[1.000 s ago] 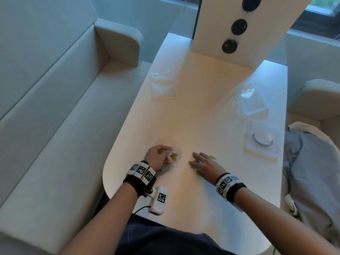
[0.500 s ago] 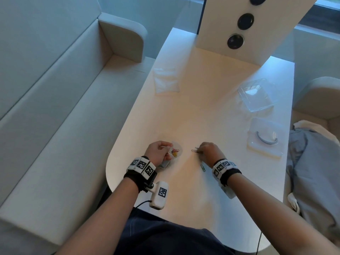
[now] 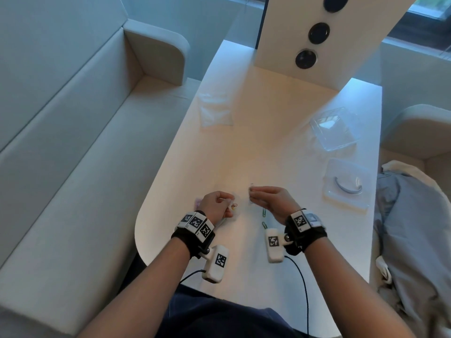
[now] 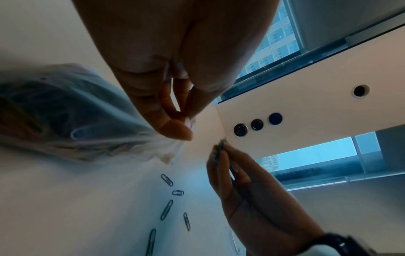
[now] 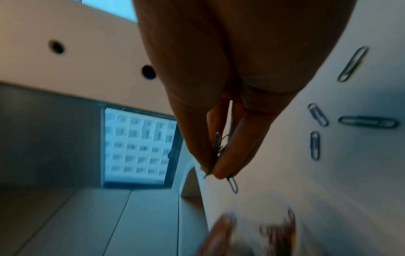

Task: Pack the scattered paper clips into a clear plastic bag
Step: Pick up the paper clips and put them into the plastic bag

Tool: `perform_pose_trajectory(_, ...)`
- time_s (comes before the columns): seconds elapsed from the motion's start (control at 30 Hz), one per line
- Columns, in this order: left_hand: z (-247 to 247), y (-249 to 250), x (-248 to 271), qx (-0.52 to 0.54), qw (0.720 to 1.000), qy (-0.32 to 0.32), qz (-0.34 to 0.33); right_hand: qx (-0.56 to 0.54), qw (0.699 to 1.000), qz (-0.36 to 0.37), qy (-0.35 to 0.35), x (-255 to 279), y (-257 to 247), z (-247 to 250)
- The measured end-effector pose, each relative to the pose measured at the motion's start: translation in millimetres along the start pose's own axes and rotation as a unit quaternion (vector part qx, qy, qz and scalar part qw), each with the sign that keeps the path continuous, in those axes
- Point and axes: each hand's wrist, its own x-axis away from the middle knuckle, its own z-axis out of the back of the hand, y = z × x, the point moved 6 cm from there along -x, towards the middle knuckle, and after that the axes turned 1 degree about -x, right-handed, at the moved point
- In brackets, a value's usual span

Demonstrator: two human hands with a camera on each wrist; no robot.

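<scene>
My left hand pinches the rim of a clear plastic bag that holds coloured paper clips, just above the white table. In the left wrist view the bag bulges at the left, below my thumb and finger. My right hand is raised just right of the bag and pinches a small bunch of paper clips between thumb and fingers. Several loose clips lie on the table below and between my hands, two of them near my right wrist.
A second clear bag lies flat at the table's far left. A clear plastic box and its lid sit at the right. A white panel with round dark sockets stands at the back. Grey cloth lies on the right seat.
My right hand gathered clips off the table, lifted, and moved left toward the bag. My left hand kept its hold on the bag and rose slightly.
</scene>
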Motion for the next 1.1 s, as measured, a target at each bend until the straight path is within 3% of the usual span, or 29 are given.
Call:
perform_pose_trajectory(0.1, -6, 1, 0, 0.000, 1.000, -0.013, -0.002, 0.201, 0.978, 0.045, 0.021, 0, 10, -19)
perform_pose_trajectory(0.2, -6, 3, -1, -0.009, 1.000, -0.016, -0.006, 0.398, 0.909, 0.105, 0.058, 6, 5, -33)
perform_pose_trajectory(0.33, -2, 4, -3, -0.021, 1.000, -0.007, -0.015, 0.541, 0.833, 0.114, 0.007, 9, 6, -56)
perform_pose_trajectory(0.4, 1, 5, -5, -0.029, 0.999, -0.010, -0.019, 0.566, 0.816, 0.118, -0.012, 11, 4, -60)
perform_pose_trajectory(0.43, 2, 5, -5, -0.030, 0.999, -0.011, -0.021, 0.552, 0.822, 0.140, -0.009, 13, 0, -60)
perform_pose_trajectory(0.5, 4, 6, -5, -0.021, 1.000, -0.011, -0.022, 0.480, 0.855, 0.195, 0.034, 18, -12, -50)
perform_pose_trajectory(0.57, 6, 7, -5, -0.009, 1.000, -0.008, -0.019, 0.431, 0.868, 0.218, 0.116, 19, -18, -22)
perform_pose_trajectory(0.63, 7, 7, -5, -0.004, 1.000, -0.007, -0.013, 0.445, 0.855, 0.168, 0.205, 16, -10, 19)
perform_pose_trajectory(0.7, 8, 6, -4, 0.003, 1.000, -0.010, -0.011, 0.487, 0.834, 0.080, 0.246, 15, 12, 50)
perform_pose_trajectory(0.77, 9, 4, -4, 0.010, 1.000, -0.011, -0.011, 0.543, 0.807, 0.052, 0.226, 10, 39, 54)
perform_pose_trajectory(0.9, 11, 2, -2, 0.014, 1.000, -0.014, -0.013, 0.625, 0.750, 0.087, 0.199, 3, 65, 30)
perform_pose_trajectory(1.0, 13, 2, -1, 0.017, 1.000, -0.017, -0.012, 0.635, 0.754, 0.079, 0.148, 3, 65, 3)
perform_pose_trajectory(1.1, 14, 2, 0, 0.013, 1.000, -0.018, -0.011, 0.682, 0.718, 0.122, 0.071, -16, 75, -15)
